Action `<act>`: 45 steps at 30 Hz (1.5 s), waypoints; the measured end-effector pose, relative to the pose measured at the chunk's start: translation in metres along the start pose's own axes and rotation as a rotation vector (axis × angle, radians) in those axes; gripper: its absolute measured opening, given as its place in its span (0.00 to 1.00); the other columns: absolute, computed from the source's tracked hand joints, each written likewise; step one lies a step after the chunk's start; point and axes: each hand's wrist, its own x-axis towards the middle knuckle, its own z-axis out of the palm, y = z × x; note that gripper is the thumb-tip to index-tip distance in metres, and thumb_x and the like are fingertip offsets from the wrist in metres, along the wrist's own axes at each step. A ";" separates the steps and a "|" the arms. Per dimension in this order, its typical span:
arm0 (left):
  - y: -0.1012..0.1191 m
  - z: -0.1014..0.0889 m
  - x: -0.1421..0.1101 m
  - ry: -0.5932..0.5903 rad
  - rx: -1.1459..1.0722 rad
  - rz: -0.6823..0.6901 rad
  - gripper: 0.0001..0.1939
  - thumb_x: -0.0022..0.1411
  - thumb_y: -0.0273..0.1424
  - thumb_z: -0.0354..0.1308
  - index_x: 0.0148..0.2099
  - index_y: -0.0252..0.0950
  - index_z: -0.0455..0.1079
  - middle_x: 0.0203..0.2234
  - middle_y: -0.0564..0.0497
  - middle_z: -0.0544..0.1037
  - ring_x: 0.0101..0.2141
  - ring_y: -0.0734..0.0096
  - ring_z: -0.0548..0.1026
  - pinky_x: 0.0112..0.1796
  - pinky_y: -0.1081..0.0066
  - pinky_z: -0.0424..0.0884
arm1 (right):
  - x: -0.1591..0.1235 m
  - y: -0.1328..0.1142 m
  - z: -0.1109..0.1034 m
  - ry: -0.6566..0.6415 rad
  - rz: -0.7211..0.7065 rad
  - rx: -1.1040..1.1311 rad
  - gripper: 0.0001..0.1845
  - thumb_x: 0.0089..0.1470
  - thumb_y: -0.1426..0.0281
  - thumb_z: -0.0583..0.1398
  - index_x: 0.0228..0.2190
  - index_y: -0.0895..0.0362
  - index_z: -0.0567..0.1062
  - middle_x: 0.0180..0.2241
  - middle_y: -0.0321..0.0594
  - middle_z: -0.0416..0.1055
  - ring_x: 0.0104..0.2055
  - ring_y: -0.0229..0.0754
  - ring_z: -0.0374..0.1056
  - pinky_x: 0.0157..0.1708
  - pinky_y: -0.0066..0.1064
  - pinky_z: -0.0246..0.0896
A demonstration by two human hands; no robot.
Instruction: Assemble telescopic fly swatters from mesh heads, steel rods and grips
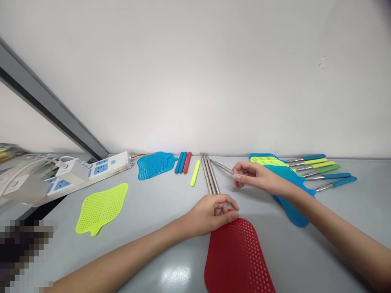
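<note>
My left hand [218, 213] pinches the neck of a red fly swatter head [235, 256], which lies on the table with its perforated paddle toward me. A metal rod [222, 167] is gripped at one end by the closed fingers of my right hand [250, 178]; its thin tip points left toward the wall. Just left of that tip, several metal rods [209, 173] lie side by side, their near ends partly behind my left hand. A yellow handle sleeve [195, 173] rests left of the rods, beside a red sleeve [187, 162] and blue sleeves [181, 162].
Blue swatter heads [155, 165] lie near the wall, a yellow-green swatter head [102, 207] at the left. Fly swatters with handles [324, 177] are piled at the right, beside my right forearm. A power strip [100, 169] with plugs and cables stands at the left edge.
</note>
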 end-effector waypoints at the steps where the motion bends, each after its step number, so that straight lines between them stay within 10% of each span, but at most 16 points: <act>1: -0.001 0.000 0.001 0.020 -0.001 -0.005 0.13 0.56 0.39 0.51 0.38 0.34 0.65 0.15 0.61 0.56 0.17 0.83 0.52 0.18 0.80 0.50 | -0.001 -0.001 -0.002 0.012 -0.001 0.024 0.12 0.51 0.60 0.54 0.28 0.58 0.65 0.24 0.38 0.70 0.31 0.39 0.67 0.34 0.30 0.60; 29: -0.004 -0.004 0.003 -0.010 -0.165 0.013 0.17 0.52 0.32 0.57 0.46 0.36 0.64 0.24 0.55 0.69 0.24 0.81 0.62 0.26 0.79 0.57 | -0.018 -0.031 -0.044 0.523 -0.170 0.361 0.11 0.55 0.63 0.51 0.29 0.55 0.69 0.16 0.31 0.58 0.24 0.35 0.64 0.27 0.27 0.59; 45: -0.008 -0.010 0.005 -0.019 -0.271 0.011 0.10 0.53 0.34 0.57 0.31 0.30 0.71 0.25 0.49 0.73 0.27 0.75 0.69 0.30 0.76 0.63 | -0.011 -0.032 -0.026 0.505 -0.106 0.477 0.15 0.51 0.56 0.54 0.26 0.55 0.65 0.14 0.28 0.51 0.18 0.34 0.59 0.20 0.25 0.55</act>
